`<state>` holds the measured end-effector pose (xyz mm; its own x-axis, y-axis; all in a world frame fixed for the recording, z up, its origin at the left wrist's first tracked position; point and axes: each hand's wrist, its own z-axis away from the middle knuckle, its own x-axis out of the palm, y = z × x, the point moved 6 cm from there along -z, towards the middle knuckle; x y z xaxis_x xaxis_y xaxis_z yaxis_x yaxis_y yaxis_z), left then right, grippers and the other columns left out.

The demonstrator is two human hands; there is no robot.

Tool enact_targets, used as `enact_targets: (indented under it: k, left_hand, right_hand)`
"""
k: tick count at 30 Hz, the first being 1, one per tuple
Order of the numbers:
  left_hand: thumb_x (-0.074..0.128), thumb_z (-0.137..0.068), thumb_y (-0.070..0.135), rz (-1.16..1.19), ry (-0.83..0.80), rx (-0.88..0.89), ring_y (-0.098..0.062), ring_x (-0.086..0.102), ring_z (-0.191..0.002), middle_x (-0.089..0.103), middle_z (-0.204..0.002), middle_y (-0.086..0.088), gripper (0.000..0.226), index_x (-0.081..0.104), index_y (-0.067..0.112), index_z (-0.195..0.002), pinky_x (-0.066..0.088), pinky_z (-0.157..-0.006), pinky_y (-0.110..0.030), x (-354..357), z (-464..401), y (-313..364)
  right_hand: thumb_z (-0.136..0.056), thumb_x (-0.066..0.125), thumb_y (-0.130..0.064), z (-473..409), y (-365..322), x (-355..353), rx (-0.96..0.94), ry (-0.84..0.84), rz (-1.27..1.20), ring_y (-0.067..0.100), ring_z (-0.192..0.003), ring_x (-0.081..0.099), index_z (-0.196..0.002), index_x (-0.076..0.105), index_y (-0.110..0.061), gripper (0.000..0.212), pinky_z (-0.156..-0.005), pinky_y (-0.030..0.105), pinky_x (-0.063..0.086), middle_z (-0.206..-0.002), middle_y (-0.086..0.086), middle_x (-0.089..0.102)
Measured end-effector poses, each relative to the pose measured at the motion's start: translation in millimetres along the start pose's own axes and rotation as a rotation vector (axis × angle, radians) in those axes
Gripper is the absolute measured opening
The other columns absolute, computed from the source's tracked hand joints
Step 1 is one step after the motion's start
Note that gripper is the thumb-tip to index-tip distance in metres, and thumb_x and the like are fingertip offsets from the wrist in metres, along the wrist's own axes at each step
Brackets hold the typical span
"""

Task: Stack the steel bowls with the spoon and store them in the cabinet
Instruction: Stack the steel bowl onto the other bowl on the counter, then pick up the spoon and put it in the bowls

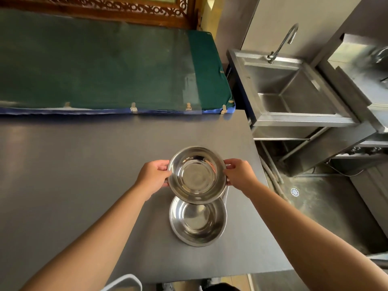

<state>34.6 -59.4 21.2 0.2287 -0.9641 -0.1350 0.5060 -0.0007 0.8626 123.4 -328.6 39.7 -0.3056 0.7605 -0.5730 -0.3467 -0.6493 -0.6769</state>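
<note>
I hold a steel bowl (197,175) by its rim with both hands, above the grey table (84,175). My left hand (154,176) grips its left edge and my right hand (239,175) grips its right edge. A second steel bowl (198,224) rests on the table just nearer to me, its far rim partly covered by the held bowl. A thin bright strip beside the held bowl's right lower edge could be a spoon handle; I cannot tell. No cabinet is clearly in view.
A green padded bench (105,66) lies beyond the table's far edge. To the right stand a steel sink (294,91) with a faucet (283,40) and steel counters. The table's right edge drops to a floor with a drain (294,192).
</note>
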Motion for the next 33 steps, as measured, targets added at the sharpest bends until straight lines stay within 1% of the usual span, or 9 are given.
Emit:
enact_targets:
  k: [4, 7, 12, 15, 18, 22, 25, 29, 33]
  left_hand:
    - [0.06, -0.089, -0.006, -0.024, -0.011, 0.0, -0.002, 0.073, -0.064, 0.075, -0.069, 0.02, 0.044, 0.066, 0.037, -0.085, 0.056, -0.053, -0.019, 2, 37, -15]
    - [0.06, -0.088, -0.006, 0.004, 0.008, -0.003, -0.003, 0.073, -0.068, 0.077, -0.073, 0.016, 0.038, 0.069, 0.031, -0.09, 0.058, -0.056, -0.021, 7, 61, -26]
    - [0.061, -0.087, 0.0, -0.02, 0.05, -0.02, -0.023, 0.072, -0.094, 0.078, -0.099, -0.003, 0.031, 0.072, 0.028, -0.094, 0.06, -0.089, -0.045, 22, 106, -47]
    - [0.061, -0.088, 0.001, -0.021, 0.062, -0.053, -0.025, 0.072, -0.103, 0.078, -0.099, 0.006, 0.031, 0.072, 0.028, -0.099, 0.058, -0.093, -0.046, 25, 112, -58]
    - [0.061, -0.088, 0.002, -0.046, 0.074, -0.063, -0.016, 0.07, -0.089, 0.075, -0.075, 0.024, 0.037, 0.073, 0.035, -0.077, 0.057, -0.093, -0.043, 33, 118, -66]
    - [0.063, -0.088, 0.004, -0.029, 0.088, -0.082, -0.014, 0.067, -0.091, 0.073, -0.094, 0.016, 0.032, 0.069, 0.026, -0.11, 0.056, -0.094, -0.042, 40, 117, -78]
    - [0.062, -0.087, 0.004, -0.055, 0.1, -0.088, -0.008, 0.064, -0.081, 0.072, -0.076, 0.028, 0.031, 0.069, 0.032, -0.097, 0.056, -0.089, -0.038, 42, 108, -83]
    - [0.065, -0.084, 0.006, -0.097, 0.125, -0.097, -0.013, 0.065, -0.101, 0.068, -0.114, 0.01, 0.05, 0.063, 0.019, -0.133, 0.053, -0.101, -0.042, 42, 92, -93]
    - [0.068, -0.084, 0.007, -0.143, 0.126, -0.107, -0.019, 0.059, -0.121, 0.061, -0.138, 0.002, 0.062, 0.053, 0.016, -0.144, 0.048, -0.107, -0.042, 43, 84, -102]
  right_hand:
    - [-0.087, 0.058, 0.001, 34, 20, 4, -0.014, -0.02, 0.013, 0.032, -0.084, 0.076, -0.119, 0.073, -0.011, 0.038, -0.081, 0.05, 0.063, -0.097, 0.009, 0.077]
    - [-0.085, 0.059, 0.002, 57, 34, 5, -0.018, -0.041, -0.005, 0.033, -0.079, 0.076, -0.106, 0.074, -0.017, 0.032, -0.077, 0.05, 0.064, -0.085, 0.005, 0.077]
    - [-0.083, 0.059, 0.004, 84, 60, 3, -0.022, -0.088, -0.056, 0.026, -0.067, 0.074, -0.101, 0.075, -0.013, 0.03, -0.07, 0.047, 0.066, -0.076, 0.002, 0.077]
    - [-0.08, 0.058, 0.003, 86, 68, 7, -0.023, -0.1, -0.073, 0.025, -0.065, 0.07, -0.105, 0.076, -0.009, 0.034, -0.073, 0.05, 0.065, -0.072, 0.001, 0.074]
    - [-0.077, 0.056, 0.004, 87, 82, 8, -0.022, -0.119, -0.062, 0.022, -0.061, 0.068, -0.104, 0.077, -0.009, 0.037, -0.073, 0.049, 0.065, -0.066, -0.002, 0.073]
    - [-0.074, 0.056, 0.002, 85, 97, 13, -0.015, -0.134, -0.058, 0.022, -0.06, 0.065, -0.098, 0.079, -0.011, 0.035, -0.075, 0.052, 0.065, -0.065, -0.003, 0.073]
    - [-0.075, 0.054, 0.002, 81, 101, 18, -0.029, -0.12, -0.031, 0.032, -0.072, 0.066, -0.093, 0.078, -0.012, 0.033, -0.081, 0.056, 0.062, -0.08, 0.011, 0.076]
    - [-0.079, 0.051, 0.003, 74, 101, 24, -0.065, -0.085, 0.052, 0.045, -0.082, 0.064, -0.098, 0.072, 0.0, 0.028, -0.081, 0.059, 0.059, -0.096, 0.023, 0.072]
    - [-0.085, 0.056, -0.004, 74, 100, 27, -0.085, -0.032, 0.116, 0.039, -0.089, 0.067, -0.102, 0.073, -0.007, 0.025, -0.078, 0.045, 0.06, -0.098, 0.011, 0.075]
